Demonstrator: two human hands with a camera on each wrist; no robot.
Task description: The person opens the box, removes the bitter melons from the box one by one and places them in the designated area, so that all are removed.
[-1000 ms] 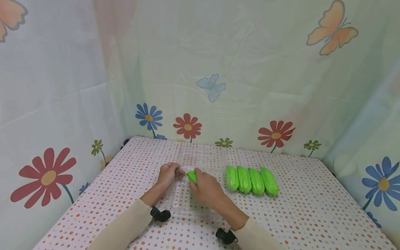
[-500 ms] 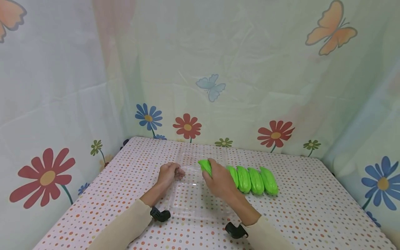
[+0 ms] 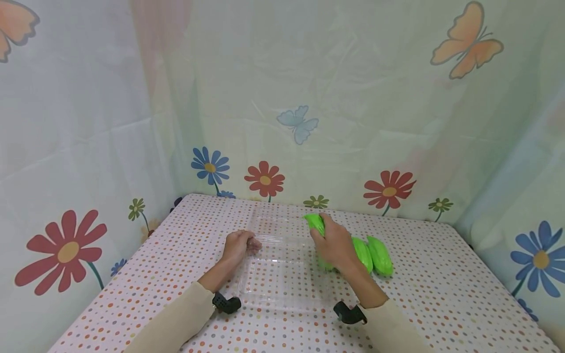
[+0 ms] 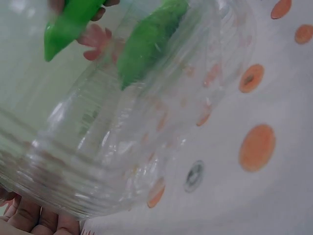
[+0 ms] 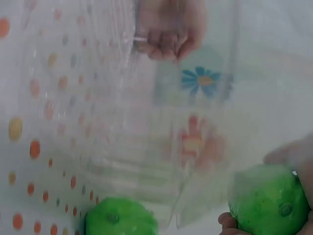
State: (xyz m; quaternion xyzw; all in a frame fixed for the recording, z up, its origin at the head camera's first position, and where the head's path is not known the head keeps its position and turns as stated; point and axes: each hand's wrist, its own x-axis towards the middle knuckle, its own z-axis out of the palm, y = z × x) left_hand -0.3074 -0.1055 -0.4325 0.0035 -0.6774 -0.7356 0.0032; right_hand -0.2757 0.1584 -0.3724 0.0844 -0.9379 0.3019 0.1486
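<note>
My right hand [image 3: 335, 245] grips a long green vegetable [image 3: 315, 223], pointed at one end, above the right side of a clear plastic box [image 3: 282, 285]. The lid, also clear, lies folded back behind it. At the box's left wall is my left hand [image 3: 237, 247], its curled fingers holding the edge. To the right, similar green vegetables [image 3: 380, 257] lie in a row, partly hidden by my right hand. Through the plastic, the left wrist view shows the held vegetable [image 4: 73, 24] beside a lying one [image 4: 151, 41]. A rounded end of the held vegetable [image 5: 269, 200] faces the right wrist camera.
A pale cloth [image 3: 441, 304] with coloured dots covers the table. Curtains with printed flowers and butterflies [image 3: 297, 122] stand behind and at both sides. Each wrist carries a small black device [image 3: 350, 313].
My right hand has moved right and away from me with the green vegetable, from over the box's middle to its right side beside the row. My left hand has stayed in place.
</note>
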